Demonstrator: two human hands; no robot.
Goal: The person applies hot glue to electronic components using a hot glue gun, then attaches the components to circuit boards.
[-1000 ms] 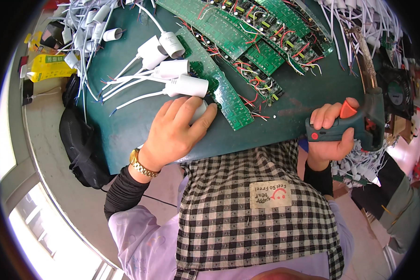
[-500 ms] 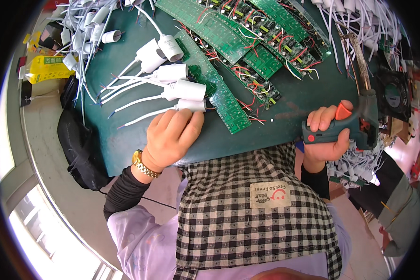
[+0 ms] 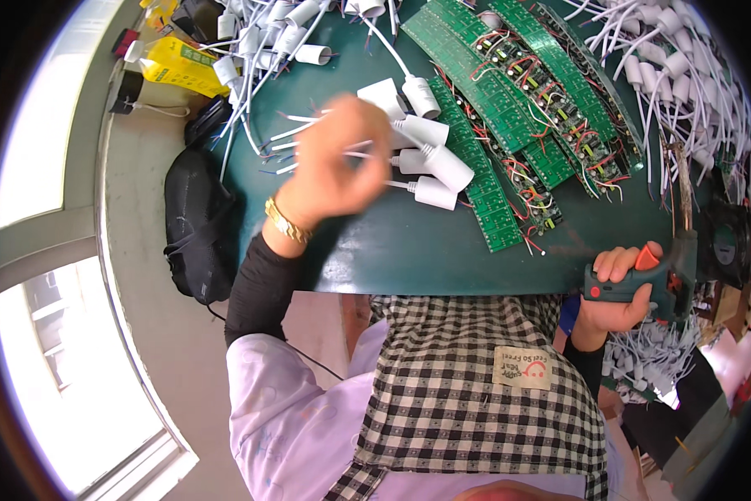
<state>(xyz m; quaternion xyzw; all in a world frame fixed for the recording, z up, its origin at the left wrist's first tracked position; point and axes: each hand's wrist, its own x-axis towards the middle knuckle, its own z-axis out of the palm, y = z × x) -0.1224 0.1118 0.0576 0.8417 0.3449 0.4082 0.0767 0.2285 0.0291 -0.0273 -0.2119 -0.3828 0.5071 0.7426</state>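
My left hand (image 3: pixel 335 167) is raised and blurred over the green table top (image 3: pixel 442 250), its fingers curled beside a row of white lamp sockets with wire leads (image 3: pixel 442 171). Whether it grips one of them I cannot tell. My right hand (image 3: pixel 613 292) is wrapped around a green pistol-shaped tool with an orange trigger (image 3: pixel 655 275) at the table's near right edge. The tool's long metal tip (image 3: pixel 678 188) points away from me. Green circuit board strips with red and black wires (image 3: pixel 509 108) lie fanned out behind the sockets.
More white sockets with wires are heaped at the far left (image 3: pixel 267 33) and far right (image 3: pixel 685 67). A black bag (image 3: pixel 193 225) leans against the table's left side. A yellow packet (image 3: pixel 179 67) lies on the ledge. A small black fan (image 3: pixel 730 242) stands at the right.
My left hand rose from the table's near edge and swung up toward the row of sockets. My right hand, still gripping the tool, shifted slightly.
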